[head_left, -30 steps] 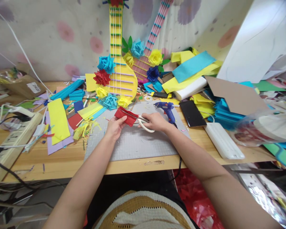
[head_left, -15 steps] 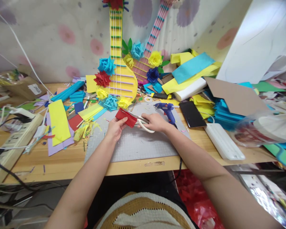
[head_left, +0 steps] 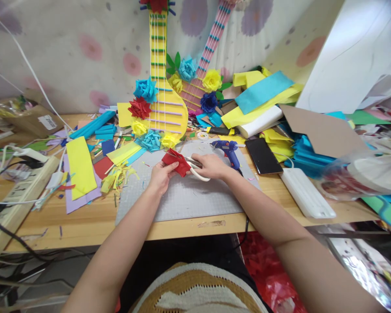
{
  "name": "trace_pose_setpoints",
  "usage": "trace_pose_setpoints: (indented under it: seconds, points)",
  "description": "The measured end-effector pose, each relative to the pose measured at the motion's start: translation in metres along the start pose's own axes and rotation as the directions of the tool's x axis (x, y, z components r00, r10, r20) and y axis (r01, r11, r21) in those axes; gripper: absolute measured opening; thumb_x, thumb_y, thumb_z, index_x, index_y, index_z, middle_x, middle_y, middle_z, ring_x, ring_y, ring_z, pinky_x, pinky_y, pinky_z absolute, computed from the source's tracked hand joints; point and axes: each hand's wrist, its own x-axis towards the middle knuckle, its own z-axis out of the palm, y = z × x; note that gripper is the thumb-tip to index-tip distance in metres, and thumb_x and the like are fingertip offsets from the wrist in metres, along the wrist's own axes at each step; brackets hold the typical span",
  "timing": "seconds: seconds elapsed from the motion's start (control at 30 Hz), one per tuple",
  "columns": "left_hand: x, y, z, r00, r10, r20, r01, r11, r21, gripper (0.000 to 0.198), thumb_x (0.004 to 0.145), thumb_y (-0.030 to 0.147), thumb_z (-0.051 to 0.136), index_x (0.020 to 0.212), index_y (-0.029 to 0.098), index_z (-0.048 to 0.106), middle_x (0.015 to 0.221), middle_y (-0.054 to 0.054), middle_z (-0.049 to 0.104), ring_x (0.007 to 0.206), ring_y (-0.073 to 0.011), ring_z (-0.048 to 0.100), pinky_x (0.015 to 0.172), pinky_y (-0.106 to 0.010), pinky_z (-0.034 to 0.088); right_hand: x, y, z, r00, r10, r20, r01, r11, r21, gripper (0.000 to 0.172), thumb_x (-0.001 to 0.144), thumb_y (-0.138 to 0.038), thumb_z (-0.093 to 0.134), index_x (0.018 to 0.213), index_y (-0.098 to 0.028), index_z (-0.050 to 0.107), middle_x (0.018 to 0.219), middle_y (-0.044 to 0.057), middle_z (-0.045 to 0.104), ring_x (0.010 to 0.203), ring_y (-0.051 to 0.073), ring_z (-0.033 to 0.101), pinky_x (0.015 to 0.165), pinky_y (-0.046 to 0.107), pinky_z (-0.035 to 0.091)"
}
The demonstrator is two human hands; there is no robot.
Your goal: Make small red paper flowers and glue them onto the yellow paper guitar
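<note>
While looking down past a knitted top (head_left: 195,287) and two bare arms, meets the near edge of the wooden counter (head_left: 84,221) first. Next comes a grey mat (head_left: 189,200), laid flat on the wood, likely to save it from cuts and glue. Just above the mat, finds the left hand (head_left: 159,176) with its grip pinched tight on the near side of a folded red paper (head_left: 176,160). Holds it a little way up, most likely so blades can get at it and it does not slip. Right beside it, finds the right hand (head_left: 211,166) with its grip wrapped closed around the white handles of the scissors (head_left: 198,171). Points the blades left, into the red paper; cannot tell how wide they gape. Just past the right hand lies a blue glue gun (head_left: 228,150) on its side, close enough to grab. Beside that, a dark phone (head_left: 263,155) lying flat, out of the way of the cutting. Off to the left, a yellow strip (head_left: 80,165) among loose scraps, pushed clear of the mat. Farthest back, a yellow paper guitar (head_left: 167,108) with paper flowers on it, leaning against the wall so it stands up.
</note>
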Motion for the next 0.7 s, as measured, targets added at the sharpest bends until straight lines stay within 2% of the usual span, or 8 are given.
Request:
trace_pose_setpoints:
  seconds: [0.3, 0.47, 0.6, 0.7]
  points:
    - [0.0, -0.001, 0.0, 1.0, -0.006, -0.002, 0.006, 1.0, -0.003, 0.024, 0.053, 0.008, 0.076, 0.075, 0.011, 0.067, 0.074, -0.005, 0.072, 0.065, -0.0157, 0.067, 0.068, -0.03, 0.055, 0.002, 0.0, 0.003, 1.0, 0.023, -0.004, -0.023, 1.0, 0.017, 0.048, 0.08, -0.067, 0.046, 0.094, -0.023, 0.058, 0.077, 0.004, 0.065, 0.065, 0.016, 0.053, 0.056, 0.025, 0.024]
    - [0.001, 0.0, -0.002, 1.0, 0.002, -0.007, -0.002, 1.0, 0.008, 0.026, 0.052, 0.01, 0.077, 0.075, 0.012, 0.067, 0.075, -0.005, 0.072, 0.066, -0.0154, 0.066, 0.067, -0.028, 0.055, 0.001, 0.003, 0.003, 0.999, 0.046, 0.004, -0.046, 0.992, 0.114, 0.049, 0.079, -0.065, 0.049, 0.099, -0.022, 0.061, 0.078, 0.003, 0.066, 0.066, 0.015, 0.054, 0.057, 0.024, 0.027]
    - [0.007, 0.008, -0.009, 0.994, 0.043, -0.103, -0.042, 0.999, 0.007, 0.023, 0.053, 0.008, 0.075, 0.073, 0.012, 0.065, 0.073, -0.004, 0.07, 0.064, -0.0139, 0.065, 0.063, -0.025, 0.053, -0.003, 0.006, -0.002, 0.999, 0.049, 0.019, -0.052, 0.977, 0.206, 0.048, 0.08, -0.062, 0.05, 0.103, -0.022, 0.062, 0.086, 0.003, 0.068, 0.072, 0.015, 0.056, 0.06, 0.023, 0.031]
    - [0.011, 0.017, -0.015, 0.977, 0.109, -0.182, -0.115, 0.993, -0.023, 0.024, 0.052, 0.008, 0.073, 0.074, 0.013, 0.064, 0.07, -0.002, 0.068, 0.061, -0.0121, 0.063, 0.059, -0.023, 0.05, -0.008, 0.008, -0.007, 0.994, 0.098, 0.038, -0.103, 0.979, 0.174, 0.049, 0.077, -0.063, 0.052, 0.099, -0.021, 0.064, 0.083, 0.003, 0.068, 0.071, 0.016, 0.057, 0.059, 0.023, 0.03]
